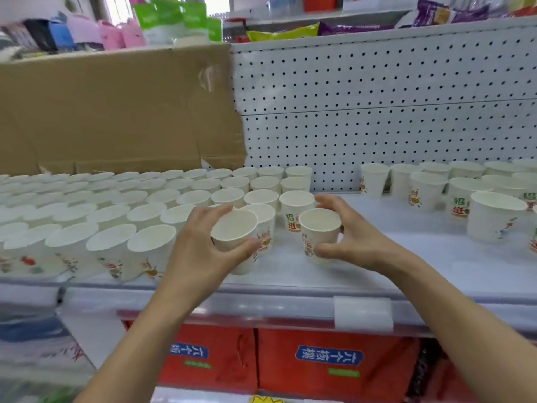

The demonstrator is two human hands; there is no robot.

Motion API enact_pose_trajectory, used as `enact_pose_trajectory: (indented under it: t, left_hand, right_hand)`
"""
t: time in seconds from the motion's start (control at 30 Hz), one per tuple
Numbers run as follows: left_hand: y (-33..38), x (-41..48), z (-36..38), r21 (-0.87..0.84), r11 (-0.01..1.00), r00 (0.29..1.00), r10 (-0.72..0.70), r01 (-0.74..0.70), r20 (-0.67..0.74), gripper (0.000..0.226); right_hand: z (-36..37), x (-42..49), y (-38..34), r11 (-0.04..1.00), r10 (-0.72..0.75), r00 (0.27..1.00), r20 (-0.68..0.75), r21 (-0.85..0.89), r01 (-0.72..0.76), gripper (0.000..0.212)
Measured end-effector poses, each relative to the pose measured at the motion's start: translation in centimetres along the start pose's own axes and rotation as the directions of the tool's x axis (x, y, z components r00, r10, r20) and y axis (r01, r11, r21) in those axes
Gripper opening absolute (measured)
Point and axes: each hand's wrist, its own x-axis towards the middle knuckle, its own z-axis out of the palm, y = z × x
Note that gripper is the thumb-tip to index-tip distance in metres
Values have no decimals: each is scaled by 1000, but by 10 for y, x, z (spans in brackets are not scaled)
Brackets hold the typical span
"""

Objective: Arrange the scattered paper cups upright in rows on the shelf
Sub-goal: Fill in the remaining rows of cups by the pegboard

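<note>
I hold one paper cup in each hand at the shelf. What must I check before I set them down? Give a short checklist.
1. Left hand grips the left cup: ok.
2. Right hand grips the right cup: ok.
3. Both cups mouth up: ok.
4. Bare shelf beside the rows: ok.
5. Rows standing upright: ok.
6. Cup bottoms resting on the shelf: cannot tell.

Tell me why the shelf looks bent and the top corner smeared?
Head view: the wide-angle lens bows the shelf edge and pegboard; the packets at top left are blurred; light is soft and even, no hard shadows; the held left cup and right cup look fairly sharp.
</note>
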Motion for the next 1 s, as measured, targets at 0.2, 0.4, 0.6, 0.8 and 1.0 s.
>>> enact_pose_trajectory:
  t: [0.2, 0.4, 0.6, 0.8, 1.0]
  left_hand:
    - [-21, 15, -36, 105, 992, 995, 66, -74, 77, 67]
    - [-35, 32, -63, 83, 991, 975, 87, -106, 206, 67]
    - [-43, 45, -66, 93, 987, 928, 89, -131, 363, 77]
    - [-51, 47, -67, 175, 975, 887, 45, -140, 459, 76]
    - [-47, 44, -65, 350, 912, 908, 57, -216, 414, 81]
  right_hand:
    - [30, 6, -14, 990, 34, 930, -366, -113, -81, 100]
    - [38, 11, -14, 999, 35, 941, -336, 6, -35, 84]
    - [41, 10, -12, 1000, 4, 953, -304, 3, -4, 92]
    - [46, 11, -9, 999, 35, 939, -343, -24, -46, 107]
    - [48, 14, -10, 998, 31, 929, -370, -46, -51, 101]
